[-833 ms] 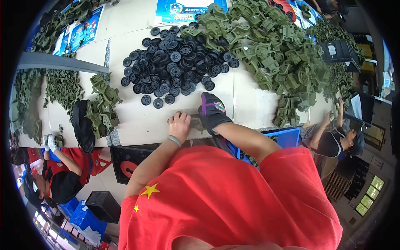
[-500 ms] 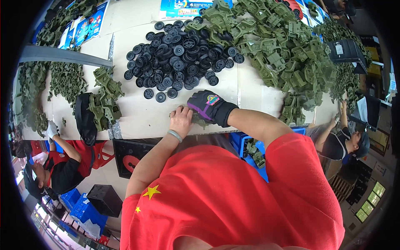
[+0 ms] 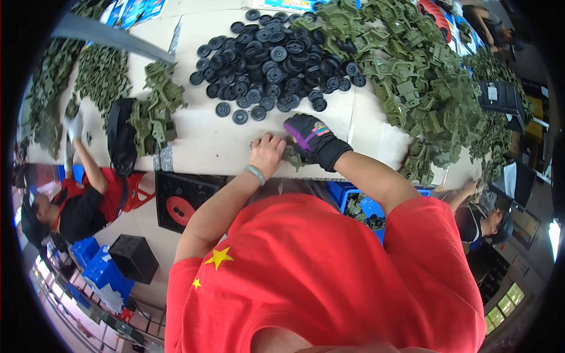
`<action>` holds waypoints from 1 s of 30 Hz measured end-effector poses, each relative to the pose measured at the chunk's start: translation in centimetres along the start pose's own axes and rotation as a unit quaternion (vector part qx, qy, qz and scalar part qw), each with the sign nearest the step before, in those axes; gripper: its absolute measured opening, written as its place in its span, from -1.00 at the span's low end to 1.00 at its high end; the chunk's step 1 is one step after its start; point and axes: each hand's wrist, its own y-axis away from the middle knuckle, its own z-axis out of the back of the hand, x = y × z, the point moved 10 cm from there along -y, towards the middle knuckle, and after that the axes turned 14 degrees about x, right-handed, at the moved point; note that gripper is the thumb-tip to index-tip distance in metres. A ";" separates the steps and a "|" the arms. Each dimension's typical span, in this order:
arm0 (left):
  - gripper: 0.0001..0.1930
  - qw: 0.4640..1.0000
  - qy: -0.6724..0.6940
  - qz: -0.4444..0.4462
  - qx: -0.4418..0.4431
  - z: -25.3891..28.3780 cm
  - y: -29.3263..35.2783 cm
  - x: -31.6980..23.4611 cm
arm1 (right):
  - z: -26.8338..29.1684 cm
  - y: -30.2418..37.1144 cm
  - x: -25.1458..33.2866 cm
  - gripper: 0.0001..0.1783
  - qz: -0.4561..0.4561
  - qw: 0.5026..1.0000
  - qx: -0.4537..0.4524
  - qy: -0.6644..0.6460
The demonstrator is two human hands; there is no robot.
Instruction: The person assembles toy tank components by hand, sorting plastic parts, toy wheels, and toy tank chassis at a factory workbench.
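Note:
An olive-green plastic part (image 3: 293,157) lies low between my two hands at the table's near edge, mostly covered by them. My left hand (image 3: 268,154), bare with a pale bangle at the wrist, has its fingers curled down at the part's left side. From the right, my right hand (image 3: 311,140), in a black and purple glove, is closed over the same part. Just beyond both hands spreads a heap of black toy wheels (image 3: 273,70). To the right of it rises a large pile of olive-green molded plastic parts (image 3: 412,88).
A smaller stack of green parts (image 3: 154,112) and a black bag (image 3: 121,135) sit to the left. Below the edge stands a blue crate (image 3: 368,206) holding green pieces. A grey bar (image 3: 115,40) crosses the upper left. Co-workers (image 3: 82,203) work at both sides.
My view has tilted and shifted, so the table things appear higher and farther right. Both hands stay together at the green part. The left co-worker's gloved hand has moved farther over the table.

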 end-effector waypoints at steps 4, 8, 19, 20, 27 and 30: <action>-0.53 0.999 -0.019 -0.010 -0.030 0.0 0.8 -0.6 | -3.4 4.7 -7.7 -0.65 -0.288 0.765 -0.155 -0.555; -0.43 1.000 -0.022 0.016 0.012 -0.9 0.5 0.1 | 2.0 8.3 -10.2 -0.46 -0.340 0.873 -0.312 -0.159; -0.34 0.998 -0.016 -0.024 0.051 -0.2 -0.4 -0.3 | -1.0 7.9 -12.2 -0.65 -0.256 0.854 -0.224 -0.392; -0.34 0.998 -0.018 -0.029 0.053 0.1 -0.8 -0.4 | -1.2 9.0 -11.9 -0.65 -0.259 0.852 -0.228 -0.394; -0.28 0.968 -0.173 -0.179 0.026 1.5 -3.7 -5.4 | -3.9 15.5 -8.6 -0.60 -0.282 0.802 -0.204 -0.485; -0.21 0.967 -0.177 -0.183 -0.007 2.4 -4.4 -7.1 | 0.1 18.0 -7.9 -0.59 -0.274 0.912 -0.293 -0.088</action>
